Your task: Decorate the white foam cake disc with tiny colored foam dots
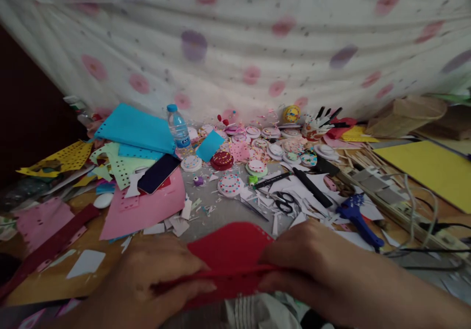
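Note:
Between my two hands, at the table's near edge, is a red craft foam sheet [233, 245] with small holes along its edge. It is bent along a crease that runs from one hand to the other. My left hand [169, 270] pinches its left end between thumb and fingers. On the right end my right hand [301, 255] has a similar pinch, with the thumb below. Part of the sheet stands up behind the crease and part hangs toward me. Beyond it lie tweezers [254, 209] and black-handled scissors [284, 202].
Several small decorated foam cakes [230, 185] crowd the middle and back. At left are a phone [159, 173], a water bottle [179, 130] and blue foam sheets [136, 129]. A blue glue gun [357, 218], a power strip [397, 211] with cords and a yellow sheet [430, 169] lie right.

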Motion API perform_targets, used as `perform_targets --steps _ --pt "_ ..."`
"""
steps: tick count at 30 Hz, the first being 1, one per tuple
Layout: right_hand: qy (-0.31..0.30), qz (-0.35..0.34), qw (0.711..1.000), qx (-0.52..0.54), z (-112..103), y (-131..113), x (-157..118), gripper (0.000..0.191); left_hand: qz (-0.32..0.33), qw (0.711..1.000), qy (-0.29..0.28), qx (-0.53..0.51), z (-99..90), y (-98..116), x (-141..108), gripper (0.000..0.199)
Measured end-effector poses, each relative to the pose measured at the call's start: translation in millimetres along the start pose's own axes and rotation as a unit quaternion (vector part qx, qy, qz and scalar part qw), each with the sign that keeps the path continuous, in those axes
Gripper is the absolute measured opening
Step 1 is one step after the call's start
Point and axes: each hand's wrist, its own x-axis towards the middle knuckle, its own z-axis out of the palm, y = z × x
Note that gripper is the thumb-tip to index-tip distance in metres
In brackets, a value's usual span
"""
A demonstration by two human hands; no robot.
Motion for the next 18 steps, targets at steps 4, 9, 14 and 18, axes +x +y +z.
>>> perform_targets --steps 4,9,14,18 --pt "-0.078 0.111 0.969 0.208 -12 30 8 0.044 -0.256 0.950 -0.116 -0.132 -0.2 -13 25 0.029" --pt "-0.138 0.192 0.907 0.348 17 88 21 0.044 -0.395 0.844 -0.146 -0.332 29.5 -53 38 0.025" --pt "-0.111 0.222 0.899 0.362 44 122 20 0.045 -0.461 0.753 -0.054 -0.466 59.0 -79 28 0.030" --pt "-0.099 0.188 0.946 0.244 43 126 23 0.037 -0.439 0.775 0.024 -0.453 72.2 -88 26 0.030"
